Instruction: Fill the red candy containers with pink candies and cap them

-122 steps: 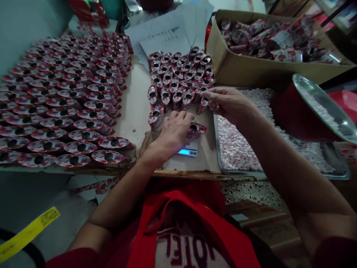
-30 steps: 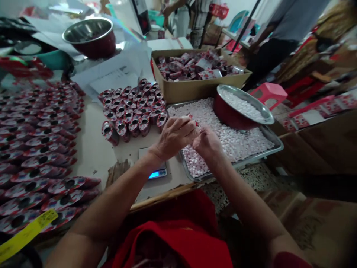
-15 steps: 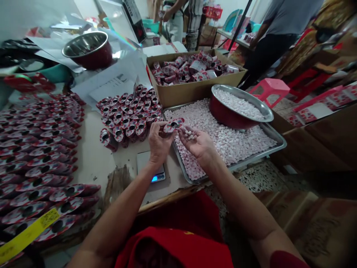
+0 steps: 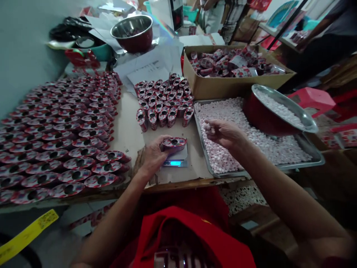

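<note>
My left hand (image 4: 154, 155) is wrapped round the near left side of an oval printed tin (image 4: 174, 142) with a dark round hole in its top. The tin stands upright on a small digital scale (image 4: 182, 154), whose blue display is lit. Over the left part of a metal tray (image 4: 205, 160) hangs my right hand (image 4: 227, 133), its fingers curled together around a few small white candies. More of these white candies (image 4: 223, 156) fill the tray. Just behind the scale, several similar tins (image 4: 158, 106) stand upright in a cluster.
Rows of upright tins (image 4: 69, 152) cover the left side of the table. A cardboard box (image 4: 206, 86) of loose tins stands behind the tray. A tilted bowl of candies (image 4: 267, 119) rests in the tray. Farther back are another steel bowl (image 4: 134, 41) and other people.
My left hand has lowered the tin onto the scale. My right hand has moved away from the tin to over the tray, and its fingers have curled. The view has swung left.
</note>
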The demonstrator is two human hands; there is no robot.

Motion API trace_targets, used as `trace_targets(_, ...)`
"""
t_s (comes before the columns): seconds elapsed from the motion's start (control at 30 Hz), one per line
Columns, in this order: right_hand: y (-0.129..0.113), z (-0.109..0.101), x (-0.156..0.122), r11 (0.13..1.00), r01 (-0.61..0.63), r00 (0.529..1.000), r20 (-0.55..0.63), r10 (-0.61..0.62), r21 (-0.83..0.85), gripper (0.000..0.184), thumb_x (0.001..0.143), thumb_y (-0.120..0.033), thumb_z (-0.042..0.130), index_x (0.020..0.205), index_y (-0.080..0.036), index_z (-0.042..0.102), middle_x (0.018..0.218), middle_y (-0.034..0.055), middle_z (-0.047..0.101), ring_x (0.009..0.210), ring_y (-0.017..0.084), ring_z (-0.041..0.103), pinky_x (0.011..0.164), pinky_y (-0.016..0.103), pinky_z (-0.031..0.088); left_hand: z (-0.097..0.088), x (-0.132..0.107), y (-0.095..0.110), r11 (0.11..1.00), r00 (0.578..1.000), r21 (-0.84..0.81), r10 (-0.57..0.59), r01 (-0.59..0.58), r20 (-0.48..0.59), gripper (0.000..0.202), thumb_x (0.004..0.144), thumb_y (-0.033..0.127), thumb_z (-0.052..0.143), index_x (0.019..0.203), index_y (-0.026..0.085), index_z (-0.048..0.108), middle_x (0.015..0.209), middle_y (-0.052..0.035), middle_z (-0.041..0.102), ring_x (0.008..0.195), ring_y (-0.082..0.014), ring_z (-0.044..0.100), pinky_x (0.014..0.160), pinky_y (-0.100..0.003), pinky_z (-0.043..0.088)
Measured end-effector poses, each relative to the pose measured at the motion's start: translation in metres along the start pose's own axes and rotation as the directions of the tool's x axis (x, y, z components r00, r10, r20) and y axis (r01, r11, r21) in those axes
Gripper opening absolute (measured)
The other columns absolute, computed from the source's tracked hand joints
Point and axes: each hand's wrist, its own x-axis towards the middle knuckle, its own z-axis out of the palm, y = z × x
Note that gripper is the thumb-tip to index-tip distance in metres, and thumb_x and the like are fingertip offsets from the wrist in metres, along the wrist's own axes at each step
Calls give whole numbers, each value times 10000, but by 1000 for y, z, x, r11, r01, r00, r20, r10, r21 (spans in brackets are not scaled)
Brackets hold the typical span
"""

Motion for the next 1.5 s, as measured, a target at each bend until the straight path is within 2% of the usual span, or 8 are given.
trace_targets(0.1, 0, 9, 4, 995, -30, 999, -20, 29, -98, 185, 923, 9, 575, 859, -145, 655, 654, 36, 670, 496, 87, 565, 451, 147, 495, -7, -3, -11, 995, 996, 33, 92, -91, -12, 647, 782, 208, 905, 1384, 284, 683, 1342, -51, 754, 1225, -250, 710, 1111, -424, 528)
trace_targets(0.2, 1, 14, 6, 968, -36, 998, -55, 23, -249, 260, 823, 107, 618, 924, -110, 722, 736, 82, 751, 575, 110, 668, 500, 150, 554, -26, -10, -14, 995, 992, -21, 93, -95, -87, 590, 816, 249, 883, 1375, 241, 693, 1273, -71, 773, 1201, -255, 718, 1089, -428, 538)
trace_targets(0.43, 10, 46, 11, 907, -45, 988, 116, 103, -419, 35, 886, -78, 790, 903, -106, 778, 679, 39, 737, 524, 73, 627, 481, 123, 530, -63, -19, -1, 997, 957, 3, 71, -73, -280, 433, 873, 253, 816, 1296, 243, 726, 1103, -36, 793, 1009, -214, 752, 1007, -385, 591)
trace_targets(0.67, 9, 62, 5, 898, -56, 989, 99, 109, -437, 167, 899, -3, 705, 987, -129, 771, 807, 74, 795, 627, 99, 700, 576, 160, 595, -72, -23, 16, 962, 924, 222, 226, -161, -308, 441, 896, 204, 804, 1310, 318, 705, 1058, -8, 790, 1043, -249, 742, 1030, -437, 585)
trace_targets(0.97, 9, 62, -1, 834, 40, 987, 152, 53, -551, 49, 899, -171, 819, 929, -139, 797, 733, 47, 753, 560, 85, 606, 513, 179, 507, -66, -25, 18, 987, 958, 109, 139, -115, -251, 489, 893, 229, 794, 1363, 272, 665, 1100, -8, 782, 1026, -214, 739, 1010, -392, 579)
trace_targets(1.2, 13, 72, -5, 835, 36, 991, 128, 41, -548, 29, 900, -171, 800, 891, -148, 784, 729, 26, 720, 596, 89, 590, 508, 189, 472, -61, -29, 20, 991, 963, 67, 128, -115, -238, 543, 865, 191, 828, 1377, 256, 658, 1103, -13, 784, 1015, -207, 747, 990, -370, 583)
trace_targets(1.4, 4, 77, -15, 904, -14, 995, 85, 55, -427, 109, 937, -182, 694, 828, -186, 693, 615, -40, 574, 475, 60, 419, 457, 198, 370, -24, -9, 5, 973, 975, 157, 189, -170, -116, 756, 735, 146, 934, 1426, 193, 630, 1331, -121, 740, 1219, -302, 687, 1094, -466, 541)
trace_targets(1.5, -13, 45, -21, 875, 160, 987, 61, -149, -456, 33, 888, -195, 692, 870, -216, 712, 636, -34, 581, 519, 98, 468, 544, 245, 454, 0, 5, -7, 980, 987, 117, 160, -158, -3, 563, 766, 187, 927, 1285, 196, 709, 1250, -107, 776, 1152, -296, 712, 1018, -434, 568)
